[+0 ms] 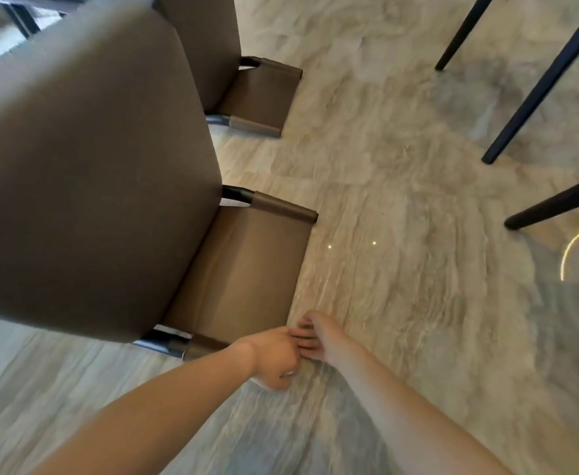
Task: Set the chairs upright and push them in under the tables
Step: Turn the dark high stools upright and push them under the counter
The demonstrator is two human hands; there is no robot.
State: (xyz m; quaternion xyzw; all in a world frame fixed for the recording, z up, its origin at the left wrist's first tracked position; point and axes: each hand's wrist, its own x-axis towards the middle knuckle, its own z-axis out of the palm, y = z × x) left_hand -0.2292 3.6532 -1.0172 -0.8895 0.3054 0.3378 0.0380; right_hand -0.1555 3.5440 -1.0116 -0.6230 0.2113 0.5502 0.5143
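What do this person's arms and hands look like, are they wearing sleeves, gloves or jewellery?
Both forearms are bare as far as the picture shows: no sleeves and no gloves. The left hand and right hand show no watch or bracelet. A small pale glint on a left finger might be a ring, but it is too blurred to tell.

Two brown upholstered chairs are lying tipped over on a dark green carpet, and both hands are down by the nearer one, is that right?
Not quite. The head view shows a pale marbled stone floor, not green carpet. The two brown upholstered chairs do lie tipped over, with the left hand and right hand by the nearer.

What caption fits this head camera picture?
Both hands, left and right, reach for a tipped brown upholstered chair on the marble-patterned floor.
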